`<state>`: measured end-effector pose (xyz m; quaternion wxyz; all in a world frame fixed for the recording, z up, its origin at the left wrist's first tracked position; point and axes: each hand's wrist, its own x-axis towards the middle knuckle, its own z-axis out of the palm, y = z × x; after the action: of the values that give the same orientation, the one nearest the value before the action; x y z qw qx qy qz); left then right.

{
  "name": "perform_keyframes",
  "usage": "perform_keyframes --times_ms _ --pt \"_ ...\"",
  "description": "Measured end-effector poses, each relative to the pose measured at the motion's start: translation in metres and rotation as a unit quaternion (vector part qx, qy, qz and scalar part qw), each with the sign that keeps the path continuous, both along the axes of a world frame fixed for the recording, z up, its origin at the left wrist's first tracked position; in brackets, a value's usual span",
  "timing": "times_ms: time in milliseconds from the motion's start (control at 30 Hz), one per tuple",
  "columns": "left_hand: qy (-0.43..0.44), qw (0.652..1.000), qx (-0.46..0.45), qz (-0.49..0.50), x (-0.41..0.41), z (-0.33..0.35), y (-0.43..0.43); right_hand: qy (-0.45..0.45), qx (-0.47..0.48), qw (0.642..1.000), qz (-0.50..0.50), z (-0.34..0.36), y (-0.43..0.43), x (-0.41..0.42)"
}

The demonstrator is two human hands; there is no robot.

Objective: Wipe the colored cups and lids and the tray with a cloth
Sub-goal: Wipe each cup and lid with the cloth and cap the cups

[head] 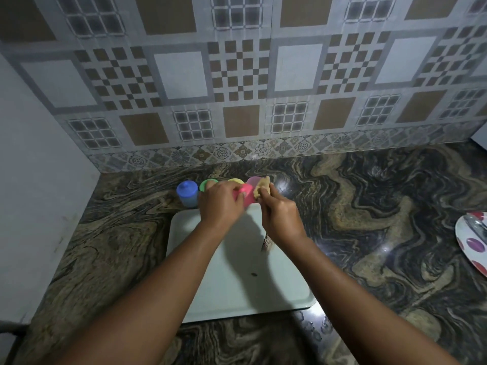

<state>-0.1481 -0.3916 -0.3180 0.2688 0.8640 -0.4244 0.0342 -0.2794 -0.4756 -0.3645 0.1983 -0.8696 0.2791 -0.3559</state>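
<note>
My left hand grips a pink cup above the far edge of the pale tray. My right hand pinches a beige cloth and presses it against the cup's mouth. Behind the tray on the counter stands a blue cup with its lid on. Next to it are a green cup, a yellow cup and a light pink one, all partly hidden by my hands.
The marbled dark counter stretches to the right, where a white plate with coloured dots pokes in at the edge. A patterned tile wall rises behind the cups. A plain wall closes the left side.
</note>
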Motion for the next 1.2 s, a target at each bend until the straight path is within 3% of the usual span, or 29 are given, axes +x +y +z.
perform_keyframes --times_ms 200,633,1200 --pt "0.009 0.997 0.069 0.021 0.013 -0.009 -0.058 0.047 0.03 0.997 -0.047 -0.005 -0.043 0.015" --pt "0.001 0.991 0.134 -0.003 0.028 -0.037 -0.105 -0.029 0.133 0.986 -0.098 -0.025 -0.064 0.014" --pt "-0.015 0.961 0.277 -0.017 0.029 -0.033 -0.121 -0.084 0.158 0.978 -0.111 -0.012 -0.056 0.001"
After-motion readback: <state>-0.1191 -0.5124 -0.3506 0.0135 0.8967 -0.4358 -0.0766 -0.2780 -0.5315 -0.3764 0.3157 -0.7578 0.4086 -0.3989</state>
